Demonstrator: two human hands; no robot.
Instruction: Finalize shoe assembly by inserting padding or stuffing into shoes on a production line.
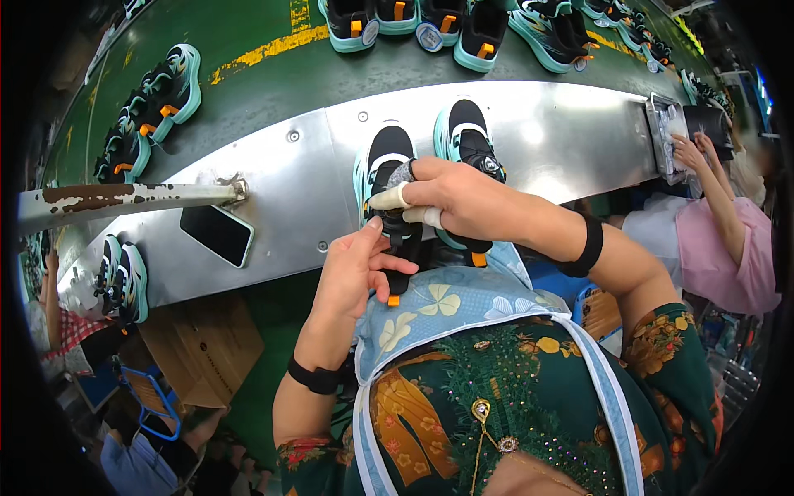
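Note:
Two black and mint sneakers stand side by side on the metal ledge, toes pointing away from me. My left hand (pixel 357 263) is at the collar of the left sneaker (pixel 389 142), thumb and forefinger closed at its tongue, the other fingers loosely bent. Over the same shoe's lacing area reaches my right hand (pixel 442 197), its fingers pressed together on the upper; pale finger covers and a grey wrap are on them. What exactly lies between the fingertips is hidden. The right sneaker (pixel 465 124), with a round dial on its upper, stands partly behind my right hand and forearm.
A phone (pixel 218 235) lies on the metal ledge (pixel 289 178) at left, below a chipped metal bar (pixel 124 198). More sneakers (pixel 351 25) line the green belt (pixel 265 83). A cardboard box (pixel 203 351) sits lower left. A co-worker in pink (pixel 719 240) handles a tray (pixel 666 136) at right.

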